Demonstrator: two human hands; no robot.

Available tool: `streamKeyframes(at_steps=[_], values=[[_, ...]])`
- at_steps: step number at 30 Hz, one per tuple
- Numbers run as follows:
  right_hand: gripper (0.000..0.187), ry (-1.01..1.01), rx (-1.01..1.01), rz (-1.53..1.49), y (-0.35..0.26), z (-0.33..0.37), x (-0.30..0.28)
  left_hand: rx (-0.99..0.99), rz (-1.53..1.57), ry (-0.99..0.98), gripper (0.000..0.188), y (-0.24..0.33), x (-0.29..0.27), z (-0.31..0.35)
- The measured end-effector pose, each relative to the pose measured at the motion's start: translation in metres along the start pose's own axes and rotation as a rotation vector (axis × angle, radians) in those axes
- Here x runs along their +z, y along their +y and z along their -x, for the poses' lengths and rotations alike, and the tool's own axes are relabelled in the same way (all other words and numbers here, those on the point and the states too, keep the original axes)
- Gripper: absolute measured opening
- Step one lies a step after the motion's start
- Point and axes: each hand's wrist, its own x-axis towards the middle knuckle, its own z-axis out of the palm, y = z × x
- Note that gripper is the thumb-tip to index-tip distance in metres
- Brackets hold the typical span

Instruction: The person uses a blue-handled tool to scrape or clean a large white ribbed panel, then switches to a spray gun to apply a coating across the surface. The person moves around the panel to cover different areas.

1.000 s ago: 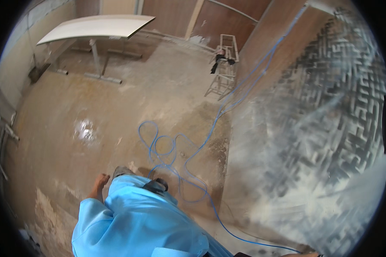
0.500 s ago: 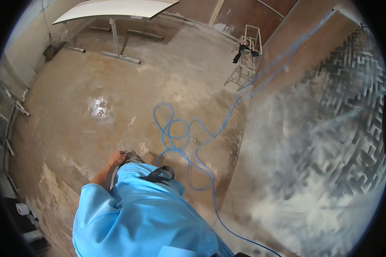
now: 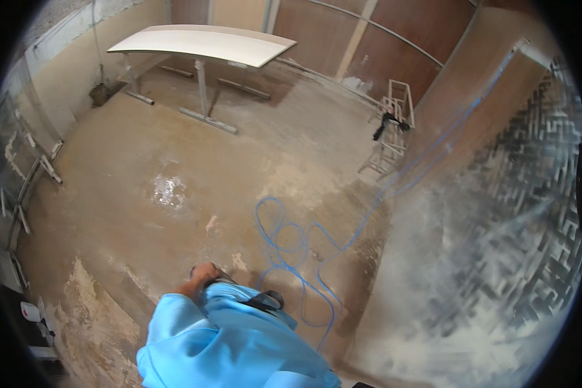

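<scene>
My left hand [image 3: 205,271] is low in the centre of the view, at the end of a bent arm in a light blue sleeve [image 3: 174,323]. Its fingers look curled, close to a greyish thing [image 3: 225,277] at the edge of my blue clothing; what they grip is hidden. A black strap-like piece [image 3: 264,301] lies against the blue cloth, right of the hand. My right hand does not show. Beyond me, a thin blue hose [image 3: 478,102] runs down from the upper right and lies in loose loops on the floor.
A white panel [image 3: 204,44] rests on metal legs at the back. A pale metal frame stand [image 3: 389,155] with a black item [image 3: 383,125] stands near the right wall. That wall carries a grey-white patterned surface [image 3: 446,258]. Metal frames [image 3: 48,169] line the left; the brown floor [image 3: 129,226] has a shiny patch.
The view has shifted, so the room sits lower and further right in it, with more of the back wall showing. My left hand stays beside the greyish thing, fingers still curled.
</scene>
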Motion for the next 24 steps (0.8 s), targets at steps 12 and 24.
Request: streamKeyframes(at_steps=[12,24], values=[[0.042,-1.391,0.464,-0.935,-0.283,0.539,0.076,0.888,0.258,0.047,0.086,-0.028,-0.196,-0.045],[0.077,-2.323,0.413,-1.334,-0.662,0.961,0.018,0.600,0.540,1.026,0.115,-0.295,-0.548,-0.109]])
